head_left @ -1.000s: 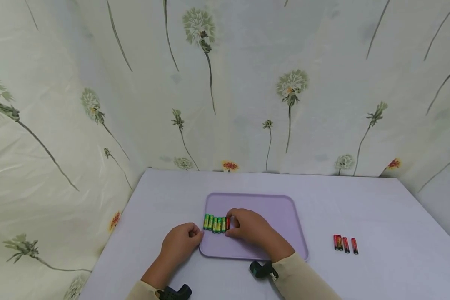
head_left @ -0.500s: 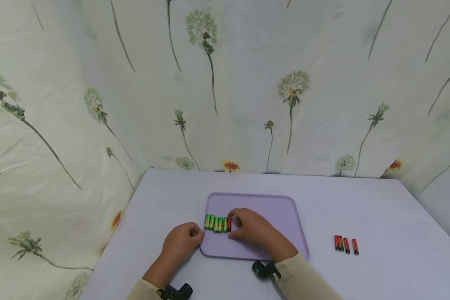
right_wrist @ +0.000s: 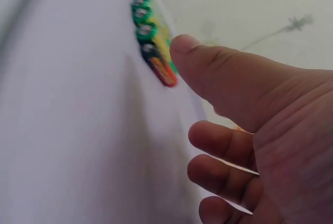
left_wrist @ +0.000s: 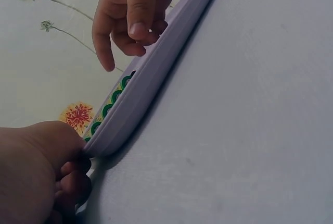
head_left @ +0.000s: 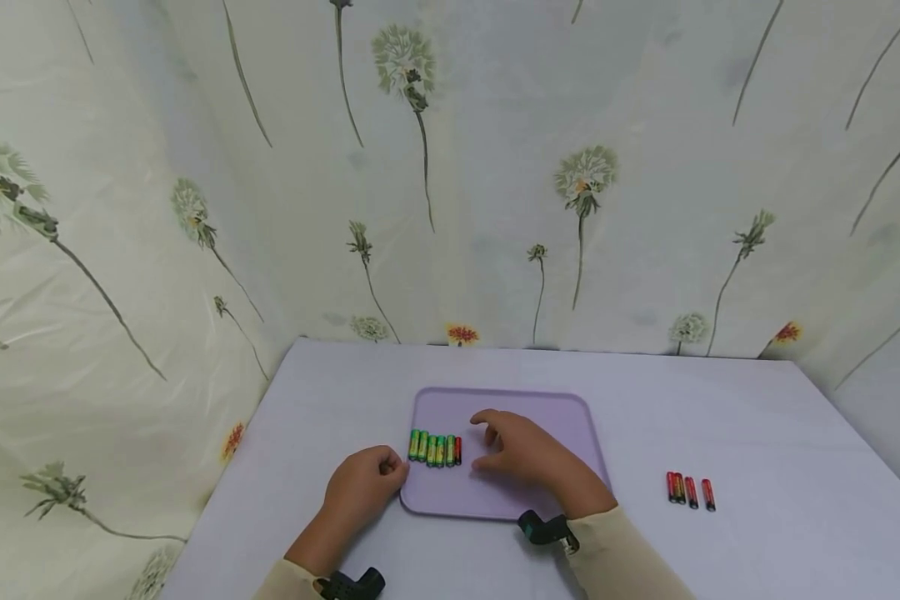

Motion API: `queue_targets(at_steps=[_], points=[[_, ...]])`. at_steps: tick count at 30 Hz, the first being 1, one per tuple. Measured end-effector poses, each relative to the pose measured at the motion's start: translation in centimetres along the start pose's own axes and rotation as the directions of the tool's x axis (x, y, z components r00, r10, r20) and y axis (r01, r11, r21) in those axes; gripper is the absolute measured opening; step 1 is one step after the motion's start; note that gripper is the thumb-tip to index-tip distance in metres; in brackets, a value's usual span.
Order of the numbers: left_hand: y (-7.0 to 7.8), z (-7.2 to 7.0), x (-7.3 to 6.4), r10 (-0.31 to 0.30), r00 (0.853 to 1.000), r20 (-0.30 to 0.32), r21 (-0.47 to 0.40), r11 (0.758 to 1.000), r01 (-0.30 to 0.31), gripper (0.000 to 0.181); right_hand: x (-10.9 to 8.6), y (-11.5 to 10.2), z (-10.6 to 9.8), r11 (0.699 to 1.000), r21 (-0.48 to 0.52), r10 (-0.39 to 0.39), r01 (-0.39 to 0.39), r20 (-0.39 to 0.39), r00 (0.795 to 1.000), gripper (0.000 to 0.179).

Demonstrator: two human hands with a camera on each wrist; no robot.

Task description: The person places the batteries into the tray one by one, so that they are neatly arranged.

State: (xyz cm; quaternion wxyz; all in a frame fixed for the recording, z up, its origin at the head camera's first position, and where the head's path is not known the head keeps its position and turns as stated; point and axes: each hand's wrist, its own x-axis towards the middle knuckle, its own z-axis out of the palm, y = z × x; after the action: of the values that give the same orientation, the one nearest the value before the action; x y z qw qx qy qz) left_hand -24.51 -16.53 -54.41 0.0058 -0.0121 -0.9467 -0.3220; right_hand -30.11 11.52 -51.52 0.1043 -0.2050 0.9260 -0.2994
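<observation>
Several green-and-yellow batteries lie side by side in a row at the left of a lilac tray. At the row's right end is a red-and-black battery, close beside the last green one. My right hand hovers over the tray just right of the row, thumb and fingers apart, holding nothing. In the right wrist view the thumb overlaps the row's edge. My left hand grips the tray's left rim, fingers curled at the near corner; in the left wrist view the tray wall hides most of the batteries.
On the white table, several red-and-black batteries lie to the right of the tray. A curtain printed with dandelions hangs behind the table and along its left side. Black wrist cameras sit on both wrists.
My right hand has let go of the red-and-black battery and moved right, its thumb and fingers spreading. The battery stays at the row's end. My left hand has kept its place at the rim.
</observation>
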Motion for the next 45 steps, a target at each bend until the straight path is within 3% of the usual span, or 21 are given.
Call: queue_targets(at_steps=[6, 12, 19, 26, 39, 45], points=[[0.0, 0.0, 0.1, 0.008, 1.0, -0.003, 0.008, 1.0, -0.008, 0.023, -0.9, -0.1, -2.2, 0.998, 0.034, 0.056, -0.055, -0.035, 0.998, 0.067], [-0.3, 0.1, 0.0, 0.008, 1.0, -0.002, 0.002, 1.0, -0.008, 0.024, -2.5, 0.6, -4.7, 0.998, 0.041, 0.05, -0.047, -0.085, 0.995, 0.066], [-0.4, 0.2, 0.1, 0.026, 1.0, 0.003, -0.009, 1.0, -0.026, 0.023, -5.9, 2.8, -7.7, 0.997, -0.04, 0.056, -0.061, -0.126, 0.99, 0.062], [-0.6, 0.1, 0.1, 0.032, 0.999, 0.0, 0.007, 0.999, -0.032, 0.023, -9.9, 5.7, -10.2, 0.985, -0.087, 0.133, -0.148, -0.155, 0.979, 0.068], [-0.4, 0.1, -0.1, 0.028, 1.0, 0.003, -0.008, 1.0, -0.028, 0.023, -15.9, 12.0, -11.2, 0.945, -0.11, 0.286, -0.307, -0.171, 0.943, 0.071], [-0.5, 0.1, -0.1, 0.031, 1.0, 0.003, 0.0, 1.0, -0.031, 0.022, -18.1, 14.3, -11.6, 0.915, -0.085, 0.376, -0.394, -0.169, 0.911, 0.076]])
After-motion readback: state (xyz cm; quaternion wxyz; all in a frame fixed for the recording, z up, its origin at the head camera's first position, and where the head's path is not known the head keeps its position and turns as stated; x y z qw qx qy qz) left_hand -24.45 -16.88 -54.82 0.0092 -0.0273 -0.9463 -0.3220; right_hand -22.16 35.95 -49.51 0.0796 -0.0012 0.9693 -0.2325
